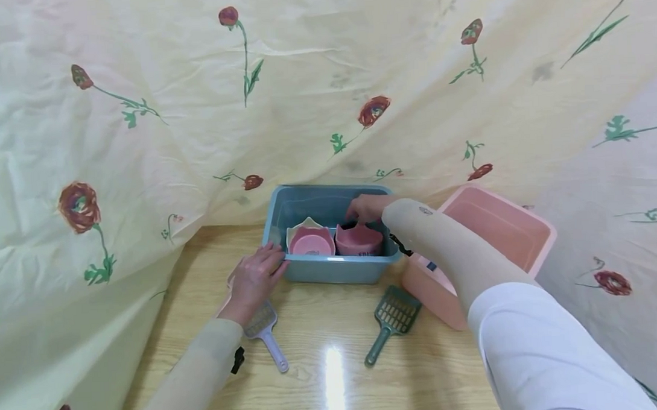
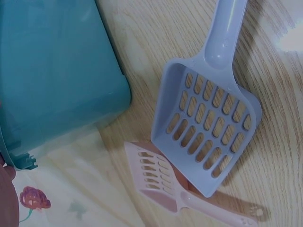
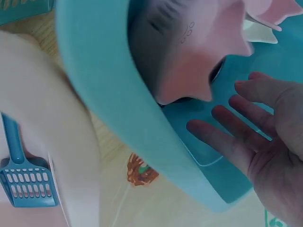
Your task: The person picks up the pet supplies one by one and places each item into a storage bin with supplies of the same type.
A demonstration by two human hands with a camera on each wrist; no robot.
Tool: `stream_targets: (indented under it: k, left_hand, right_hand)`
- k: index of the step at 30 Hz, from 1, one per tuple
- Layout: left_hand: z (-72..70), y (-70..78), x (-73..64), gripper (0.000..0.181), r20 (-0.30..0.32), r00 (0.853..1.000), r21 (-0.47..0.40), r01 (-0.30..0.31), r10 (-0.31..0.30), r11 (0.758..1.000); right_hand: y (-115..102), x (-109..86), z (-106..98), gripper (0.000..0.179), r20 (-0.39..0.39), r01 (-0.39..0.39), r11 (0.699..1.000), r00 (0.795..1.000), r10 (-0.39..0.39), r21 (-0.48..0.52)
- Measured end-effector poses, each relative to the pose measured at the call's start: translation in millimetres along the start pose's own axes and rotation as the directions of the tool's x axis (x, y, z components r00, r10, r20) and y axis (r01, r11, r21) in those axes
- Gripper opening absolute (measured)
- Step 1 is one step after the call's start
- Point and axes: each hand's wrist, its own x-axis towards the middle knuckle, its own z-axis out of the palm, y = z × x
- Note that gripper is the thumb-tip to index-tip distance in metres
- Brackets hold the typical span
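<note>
A blue plastic bin (image 1: 331, 271) holds cat-eared bowls. A pink bowl (image 1: 312, 243) sits at left inside it with a white eared bowl (image 1: 309, 223) showing behind. Beside them is another pink bowl (image 1: 359, 242) with lettering; a dark rim (image 3: 218, 70) shows at its edge in the right wrist view. My right hand (image 3: 274, 127) is inside the bin behind that bowl, palm showing, fingers loosely spread and holding nothing. At the front left corner, my left hand (image 1: 257, 277) grips the bin's rim, fingers over it and thumb outside; its wrist view shows only a sliver of it.
A lavender slotted scoop (image 2: 206, 125) and a pink scoop (image 2: 156, 177) lie left of the bin. In front is a green scoop (image 1: 398, 311). A pink bin (image 1: 541, 237) stands tilted at right, partly behind my right arm; a blue scoop (image 3: 29, 184) shows inside. Floral cloth (image 1: 303, 97) hangs behind.
</note>
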Motion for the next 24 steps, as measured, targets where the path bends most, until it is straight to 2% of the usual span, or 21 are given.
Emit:
stream_targets:
  k: [6,12,14,17,20,24]
  left_hand:
    - [1.0,1.7,0.2,0.029,-0.002,1.000,-0.001,-0.004,0.004,1.000]
    - [-1.2,3.8,0.4,0.030,0.038,0.999,0.003,0.014,-0.014,1.000]
    - [-2.1,4.1,0.6,0.029,0.050,0.999,0.000,0.020,-0.020,1.000]
    - [-2.6,4.3,0.2,0.027,0.065,0.998,-0.007,0.028,-0.027,1.000]
    - [-3.3,4.9,0.4,0.028,0.073,0.997,-0.015,0.026,-0.025,1.000]
    - [-3.9,5.0,0.6,0.031,0.074,0.997,-0.012,0.007,-0.006,1.000]
  right_hand:
    - [-0.4,-16.7,-14.5,0.045,-0.011,0.034,0.999,0.999,-0.034,-0.032]
    - [4.6,-42.9,-27.7,0.047,-0.013,0.009,0.999,1.000,-0.010,-0.036]
    - [7.6,-56.4,-28.8,0.048,-0.029,0.047,0.998,0.998,-0.048,-0.037]
    - [13.4,-80.6,-27.8,0.049,-0.061,0.144,0.989,0.987,-0.146,-0.039]
    - [20.4,-106.0,-23.9,0.049,-0.095,0.231,0.973,0.968,-0.232,-0.023]
    - [32.0,-138.8,-13.6,0.049,-0.153,0.299,0.954,0.942,-0.298,-0.015]
